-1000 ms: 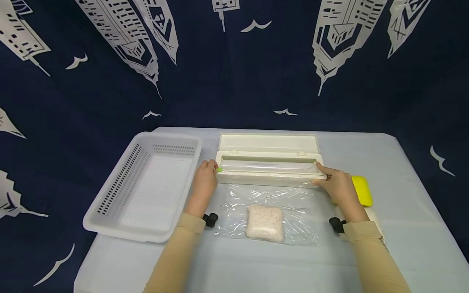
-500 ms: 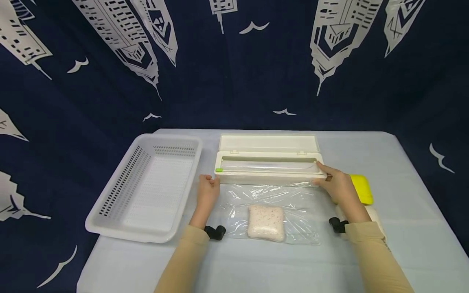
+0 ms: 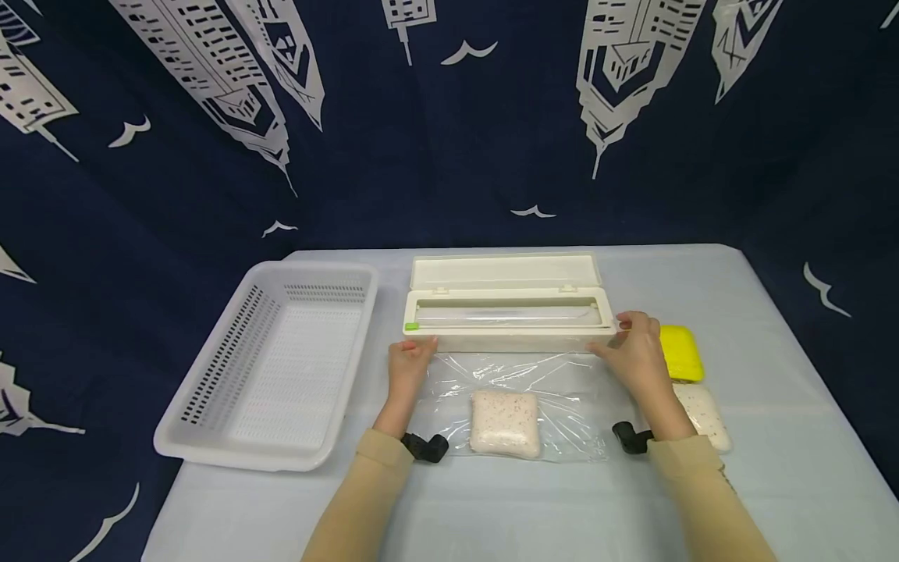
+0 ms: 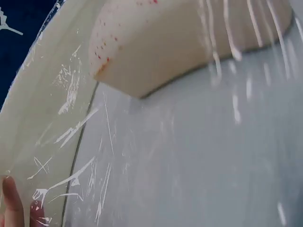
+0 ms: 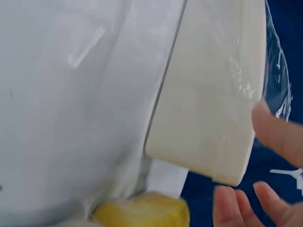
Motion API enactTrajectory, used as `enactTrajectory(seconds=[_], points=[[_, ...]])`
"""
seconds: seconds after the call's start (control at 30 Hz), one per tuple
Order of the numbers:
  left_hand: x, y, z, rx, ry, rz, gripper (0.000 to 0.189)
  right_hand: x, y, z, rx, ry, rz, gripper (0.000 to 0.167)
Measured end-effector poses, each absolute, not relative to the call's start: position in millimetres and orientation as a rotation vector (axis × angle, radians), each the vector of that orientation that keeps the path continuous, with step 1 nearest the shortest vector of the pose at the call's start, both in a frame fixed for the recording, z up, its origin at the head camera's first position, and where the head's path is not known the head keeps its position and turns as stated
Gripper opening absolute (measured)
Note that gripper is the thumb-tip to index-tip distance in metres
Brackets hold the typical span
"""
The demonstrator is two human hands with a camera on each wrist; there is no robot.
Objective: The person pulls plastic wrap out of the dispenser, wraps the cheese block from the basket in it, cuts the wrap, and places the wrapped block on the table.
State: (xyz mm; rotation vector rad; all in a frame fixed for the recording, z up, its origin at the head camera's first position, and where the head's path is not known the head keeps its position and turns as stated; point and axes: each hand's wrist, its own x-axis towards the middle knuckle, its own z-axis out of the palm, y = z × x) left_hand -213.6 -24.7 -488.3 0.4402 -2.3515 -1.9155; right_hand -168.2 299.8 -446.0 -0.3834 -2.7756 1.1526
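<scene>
A cream cling film dispenser with its lid raised lies across the table, a green slider at its left end. Clear plastic wrap spreads from its front over a pale, red-speckled rounded block. My left hand pinches the wrap at the dispenser's front left; in the left wrist view, one finger shows by the film and another through it. At the right end, my right hand has its thumb and fingers spread around the corner; the right wrist view shows the fingertips apart from it.
A white perforated basket stands to the left. Beyond my right hand lie a yellow block and another pale speckled block, partly behind my forearm. A dark patterned cloth hangs behind the table.
My left hand has left the green slider, come down and moved right to the wrap at the dispenser's front. My right hand has loosened from the right end.
</scene>
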Motion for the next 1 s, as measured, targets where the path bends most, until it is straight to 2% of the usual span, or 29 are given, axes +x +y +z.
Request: enactTrajectory(seconds=[0.23, 0.3, 0.4, 0.7, 0.87, 1.0], points=[[-205, -36, -480, 0.249, -2.468, -1.756, 0.018, -156, 292, -440, -0.208, -2.789, 1.154, 0.034], [-202, -40, -474, 0.205, -2.469, -1.699, 0.015, -153, 293, -438, -0.159, -2.809, 1.205, 0.028], [-201, -45, -464, 0.131, -2.453, -1.630, 0.012, -150, 296, -434, -0.155, -2.829, 1.278, 0.029], [-205, -54, -446, -0.061, -2.331, -1.823, 0.014, -148, 301, -421, -0.287, -2.768, 1.442, 0.051], [-203, -57, -438, -0.132, -2.296, -1.924, 0.011, -145, 301, -415, -0.290, -2.652, 1.540, 0.045], [-199, -60, -429, -0.148, -2.281, -1.900, 0.012, -141, 299, -410, -0.278, -2.563, 1.576, 0.030]])
